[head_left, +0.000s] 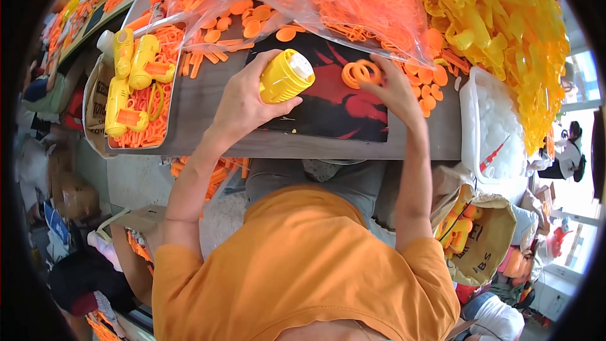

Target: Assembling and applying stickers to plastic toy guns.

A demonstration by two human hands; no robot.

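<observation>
Yellow cylinder: a ribbed yellow cylinder [279,82] is held up over the left part of the dark mat, with a white insert [301,64] seated in its upper end.
Cylinder's direction: its long axis slants from lower left to upper right; the end with the insert faces up and to the right, and the other end points down toward the near left.
Left hand: the left hand [243,98] grips the cylinder from the left, thumb along the near side and fingers curled round the far side, partly hidden behind it.
Orange rings: a few overlapping orange rings [360,69] lie toward the right side of the mat, apart from the cylinder.
Right hand: the right hand [399,93] is at the rings' right edge, thumb and forefinger parted around that side; whether they pinch a ring cannot be told.
Mat: a dark mat with red patches [344,117] lies flat on the grey-brown table [199,104].
Beyond the mat: loose orange discs [252,28] and a clear bag of orange parts [372,9].
Left side: a tray [142,146] of orange pieces with yellow housings [118,98] on top.
Right side: a heap of yellow parts [492,31], and a white bin [467,120] of whitish pieces with a red-handled tool [494,155] on them.
</observation>
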